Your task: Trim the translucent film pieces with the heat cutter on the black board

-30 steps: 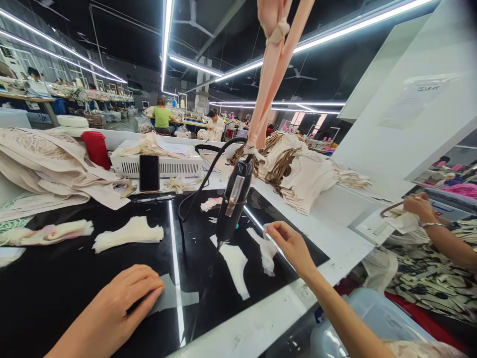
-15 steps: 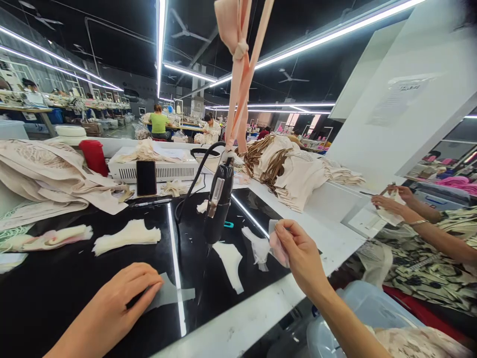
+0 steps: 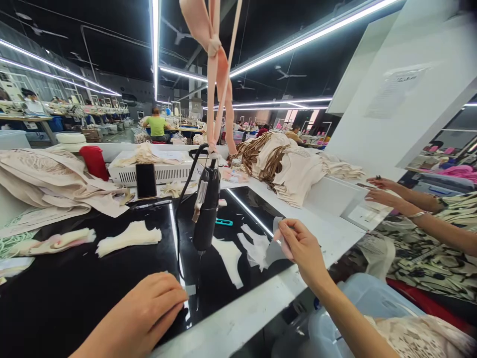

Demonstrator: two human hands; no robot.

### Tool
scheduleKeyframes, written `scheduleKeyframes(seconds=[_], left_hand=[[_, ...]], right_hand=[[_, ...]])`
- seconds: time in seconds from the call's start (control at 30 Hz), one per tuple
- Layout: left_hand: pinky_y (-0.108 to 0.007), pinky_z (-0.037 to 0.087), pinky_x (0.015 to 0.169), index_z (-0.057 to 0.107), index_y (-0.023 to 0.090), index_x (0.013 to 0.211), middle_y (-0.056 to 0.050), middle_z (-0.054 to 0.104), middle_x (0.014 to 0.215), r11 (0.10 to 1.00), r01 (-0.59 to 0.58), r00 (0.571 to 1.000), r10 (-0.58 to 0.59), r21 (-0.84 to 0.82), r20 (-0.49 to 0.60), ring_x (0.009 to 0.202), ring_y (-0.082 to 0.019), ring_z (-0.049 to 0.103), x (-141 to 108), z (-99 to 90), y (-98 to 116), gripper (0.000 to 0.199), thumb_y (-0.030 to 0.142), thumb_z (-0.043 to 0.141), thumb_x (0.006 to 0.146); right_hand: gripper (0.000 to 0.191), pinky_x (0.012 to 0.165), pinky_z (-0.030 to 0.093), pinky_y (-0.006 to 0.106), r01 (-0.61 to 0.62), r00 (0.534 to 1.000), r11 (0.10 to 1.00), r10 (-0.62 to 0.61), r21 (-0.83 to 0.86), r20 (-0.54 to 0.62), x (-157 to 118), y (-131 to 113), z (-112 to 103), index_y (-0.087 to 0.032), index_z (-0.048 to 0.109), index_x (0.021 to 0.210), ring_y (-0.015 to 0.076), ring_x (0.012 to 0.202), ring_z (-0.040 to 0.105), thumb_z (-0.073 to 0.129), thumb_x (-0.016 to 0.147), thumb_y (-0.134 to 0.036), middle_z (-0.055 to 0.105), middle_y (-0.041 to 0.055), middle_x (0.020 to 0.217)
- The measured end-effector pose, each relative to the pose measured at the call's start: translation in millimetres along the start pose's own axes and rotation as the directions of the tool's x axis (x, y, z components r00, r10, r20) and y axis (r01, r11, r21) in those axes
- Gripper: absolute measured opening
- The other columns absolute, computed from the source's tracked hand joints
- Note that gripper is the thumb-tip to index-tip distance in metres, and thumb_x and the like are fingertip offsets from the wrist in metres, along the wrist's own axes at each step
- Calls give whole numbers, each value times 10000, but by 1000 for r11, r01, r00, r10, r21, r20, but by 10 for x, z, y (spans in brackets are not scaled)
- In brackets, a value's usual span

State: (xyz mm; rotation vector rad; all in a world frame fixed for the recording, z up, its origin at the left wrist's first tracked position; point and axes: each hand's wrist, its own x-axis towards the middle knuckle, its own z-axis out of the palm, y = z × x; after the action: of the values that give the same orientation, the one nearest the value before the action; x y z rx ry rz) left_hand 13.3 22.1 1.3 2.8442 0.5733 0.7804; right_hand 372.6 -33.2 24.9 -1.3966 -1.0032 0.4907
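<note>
My left hand (image 3: 152,303) rests low over the black tabletop (image 3: 67,298), its fingers together on a small translucent piece (image 3: 190,289) that pokes out past the fingertips. Raised at the table's right edge, my right hand (image 3: 300,246) pinches a sheer piece of fabric (image 3: 276,227). Thin whitish pieces (image 3: 255,244) lie just left of it. A cream fabric piece (image 3: 229,258) lies between the hands, and a cream stack (image 3: 130,237) is farther left. Above the table a black handheld tool (image 3: 207,209) hangs from a knotted pink strap (image 3: 213,89).
A teal clip-like object (image 3: 224,222) lies behind the tool. Along the back are a phone (image 3: 146,181), a red container (image 3: 94,162), a white vented box (image 3: 167,173) and heaped cream fabric (image 3: 294,164). At right, another person's hands (image 3: 387,191) hold something small.
My left hand has moved right over the translucent piece, covering more of it. The hanging tool and strap have shifted left. The whitish pieces near my right hand are spread wider.
</note>
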Motion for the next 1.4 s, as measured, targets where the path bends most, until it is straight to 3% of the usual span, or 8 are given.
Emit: scheduleKeyframes(seconds=[0.27, 0.43, 0.63, 0.83, 0.93, 1.07, 1.27, 1.4], left_hand=[[-469, 506, 1098, 530, 177, 1451, -132, 651, 1415, 988, -149, 985, 152, -35, 80, 1290, -320, 623, 719, 568, 379, 722, -55, 454, 771], [-512, 502, 1087, 582, 120, 1380, -184, 672, 1363, 983, -178, 983, 179, -35, 44, 1282, -327, 628, 1143, 947, 379, 572, -43, 418, 857], [-474, 552, 1012, 667, 127, 1205, -140, 736, 1235, 979, -200, 978, 198, 36, 68, 1161, -285, 684, 1204, 1075, 299, 426, -26, 411, 901], [-477, 507, 1075, 640, 133, 1309, -139, 707, 1314, 982, -182, 979, 186, -58, 83, 1242, -282, 644, 1211, 986, 284, 492, -9, 424, 890], [-455, 443, 1139, 593, 150, 1398, -130, 647, 1412, 949, 24, 993, 13, -314, 116, 1322, -259, 587, 1213, 767, 420, 452, 112, 384, 999], [-361, 484, 1020, 666, 252, 1296, -50, 685, 1337, 690, 387, 922, -285, -612, 262, 1221, -251, 625, 1165, 472, 666, 357, 417, 528, 1011], [-292, 449, 844, 703, 186, 879, -23, 715, 922, 427, 432, 883, -378, -794, 277, 912, -204, 630, 976, 424, 738, 207, 393, 705, 867], [-286, 424, 774, 657, 173, 825, -15, 672, 821, 291, 461, 858, -389, -838, 336, 812, -177, 589, 839, 375, 703, 251, 414, 717, 855]], right_hand=[[380, 394, 250, 253, -5, 1000, 998, 6, 69, -14, -37, 110, -13, -232, 580, 858, 58, 357, 348, 692, 877, -594, 700, -20, 694], [379, 377, 240, 238, -3, 1000, 992, 4, 124, -12, -84, 166, -28, -222, 600, 837, 53, 342, 360, 715, 866, -582, 681, -27, 648], [343, 380, 208, 208, 30, 997, 960, -9, 278, -74, -148, 123, -127, -228, 596, 880, 18, 349, 327, 723, 884, -547, 647, -57, 673], [333, 374, 195, 183, 29, 995, 921, 10, 389, -98, -299, -63, -95, -243, 578, 897, 5, 350, 313, 720, 895, -544, 569, -86, 620], [324, 365, 186, 173, -19, 999, 924, 28, 383, -19, -448, -111, 36, -223, 600, 898, 0, 333, 327, 719, 906, -524, 580, -73, 596], [357, 366, 207, 175, -58, 996, 935, 31, 350, 82, -632, -149, 244, -207, 598, 865, 3, 328, 361, 719, 900, -541, 624, -48, 628], [381, 405, 243, 185, -105, 979, 933, 37, 344, 199, -755, -161, 438, -199, 606, 822, 10, 385, 348, 678, 926, -558, 602, -46, 639], [409, 413, 216, 187, -126, 981, 926, 63, 356, 184, -800, -178, 495, -197, 637, 836, 41, 436, 334, 714, 882, -596, 449, -80, 550]])
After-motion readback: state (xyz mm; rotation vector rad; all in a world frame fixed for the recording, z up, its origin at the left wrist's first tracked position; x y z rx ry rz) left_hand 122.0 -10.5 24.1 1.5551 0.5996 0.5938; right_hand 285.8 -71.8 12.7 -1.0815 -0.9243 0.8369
